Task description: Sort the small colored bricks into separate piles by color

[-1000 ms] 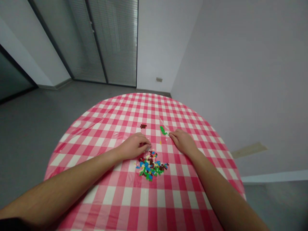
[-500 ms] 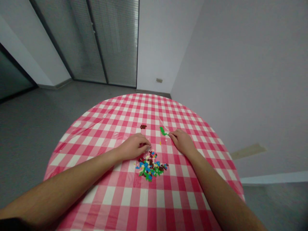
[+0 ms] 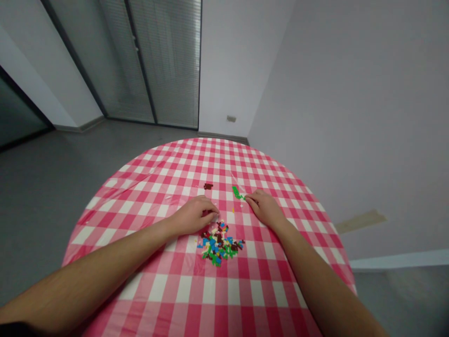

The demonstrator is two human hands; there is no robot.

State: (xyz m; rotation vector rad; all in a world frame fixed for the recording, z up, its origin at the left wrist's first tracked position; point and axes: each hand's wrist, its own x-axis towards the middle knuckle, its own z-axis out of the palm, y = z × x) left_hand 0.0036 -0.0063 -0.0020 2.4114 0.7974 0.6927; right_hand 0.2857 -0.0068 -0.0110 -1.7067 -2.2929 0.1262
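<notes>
A loose pile of small plastic building pieces (image 3: 219,245) in blue, green, brown, white and red lies mid-table. My left hand (image 3: 196,214) rests at the pile's upper left, thumb and fingertips pinched together; whatever is between them is too small to make out. Farther right, my right hand (image 3: 264,206) pinches at the lower right end of a row of green pieces (image 3: 236,192), with a small green bit at its fingertips. Beyond my left hand sits a cluster of brown pieces (image 3: 208,186). A tiny yellow piece (image 3: 233,210) lies between my hands.
A red-and-white checked cloth (image 3: 168,299) covers the round table. Stray pale bits lie on it near the brown cluster. Behind stand glass partitions with blinds (image 3: 168,70), and a wall (image 3: 351,117) rises close on the right.
The view has shifted very slightly. Both hands keep nearly the same place and pinched shape; the pile and the clusters look unchanged.
</notes>
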